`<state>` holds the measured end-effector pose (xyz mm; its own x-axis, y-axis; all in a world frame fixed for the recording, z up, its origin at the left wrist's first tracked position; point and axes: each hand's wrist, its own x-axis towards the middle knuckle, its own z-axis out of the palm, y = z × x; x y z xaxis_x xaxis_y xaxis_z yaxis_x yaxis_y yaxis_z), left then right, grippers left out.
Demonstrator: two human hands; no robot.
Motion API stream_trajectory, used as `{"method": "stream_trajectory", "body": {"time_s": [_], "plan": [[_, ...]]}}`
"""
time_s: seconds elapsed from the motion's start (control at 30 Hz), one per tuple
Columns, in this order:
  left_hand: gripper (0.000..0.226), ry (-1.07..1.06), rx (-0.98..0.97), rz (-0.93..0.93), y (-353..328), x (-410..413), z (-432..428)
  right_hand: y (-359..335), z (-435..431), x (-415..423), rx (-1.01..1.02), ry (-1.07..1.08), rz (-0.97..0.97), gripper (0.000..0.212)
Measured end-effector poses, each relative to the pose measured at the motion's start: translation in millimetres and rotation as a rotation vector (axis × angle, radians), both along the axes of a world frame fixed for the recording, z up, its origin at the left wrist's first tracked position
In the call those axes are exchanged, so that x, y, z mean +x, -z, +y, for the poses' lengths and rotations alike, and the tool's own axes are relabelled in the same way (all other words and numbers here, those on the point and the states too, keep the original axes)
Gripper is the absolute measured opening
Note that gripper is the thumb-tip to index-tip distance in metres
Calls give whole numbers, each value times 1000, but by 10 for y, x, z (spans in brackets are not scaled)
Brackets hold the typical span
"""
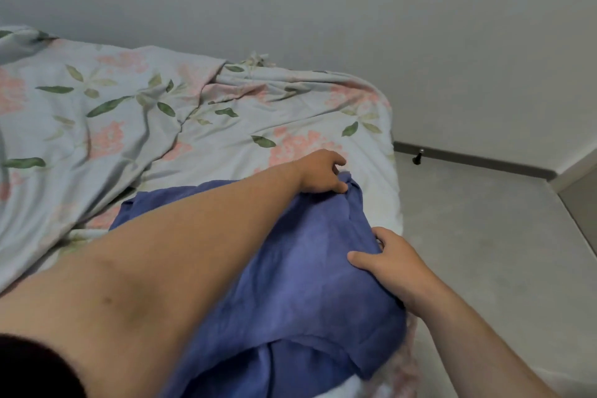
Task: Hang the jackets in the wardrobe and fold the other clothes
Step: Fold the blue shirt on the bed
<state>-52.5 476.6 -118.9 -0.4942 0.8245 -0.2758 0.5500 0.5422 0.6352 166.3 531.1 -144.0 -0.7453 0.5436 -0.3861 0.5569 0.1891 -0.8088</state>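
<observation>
A blue garment lies spread on the near right corner of the bed. My left hand reaches across to its far right corner and pinches the bunched cloth there between thumb and fingers. My right hand grips the garment's right edge, thumb on top and fingers curled under the fabric. My left forearm covers much of the garment's left side. No jacket or wardrobe is in sight.
A floral duvet covers the bed, rumpled toward the left. Grey floor runs along the bed's right side. A white wall stands behind, with a dark baseboard and a small black doorstop.
</observation>
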Motion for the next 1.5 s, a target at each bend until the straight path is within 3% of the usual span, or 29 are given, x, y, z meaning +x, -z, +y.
{"method": "stream_trajectory", "body": {"time_s": [0.1,0.2,0.33,0.43,0.5,0.63,0.83,0.93,1.0,1.1,1.17,1.23,1.3,1.37,1.43,1.5], "plan": [[36,75,-181,20,-24,-19,121,-47,38,40,-97,-29,0,27],[6,26,-120,-75,-137,-21,13,-191,-19,82,-234,-49,62,41],[23,-160,92,-257,-522,-107,-432,-547,-256,65,-407,-101,224,56],[22,-224,120,-148,-800,-248,-979,-754,-678,-70,-511,-189,306,56],[25,-302,108,-89,-886,-312,-1379,-766,-1109,-216,-493,-226,278,50],[22,-531,157,-190,-863,-383,-2100,-582,-2021,-585,-393,-289,153,34],[11,-823,254,-84,-560,-431,-2959,-356,-2907,-819,-289,-492,-2,25],[18,-941,271,-173,-314,-298,-3206,-406,-2894,-715,-408,-583,-59,35],[16,-1007,358,-150,-180,-207,-3287,-482,-2687,-696,-507,-528,-15,38],[40,-863,264,63,-34,-241,-3270,-528,-2171,-850,-170,-371,124,10],[66,-651,68,226,4,-337,-3185,-481,-1815,-1075,237,-325,121,15],[77,-458,-101,244,-4,-451,-3071,-404,-1577,-1326,443,-310,103,29],[77,-340,-256,232,-23,-584,-2953,-344,-1446,-1571,475,-314,30,42],[82,-270,-406,268,-41,-709,-2845,-311,-1388,-1796,327,-336,-61,47],[85,-210,-550,299,-103,-808,-2762,-309,-1363,-1953,203,-365,-123,35],[73,-196,-571,194,-160,-924,-2732,-320,-1314,-2067,226,-413,-193,21]]}}
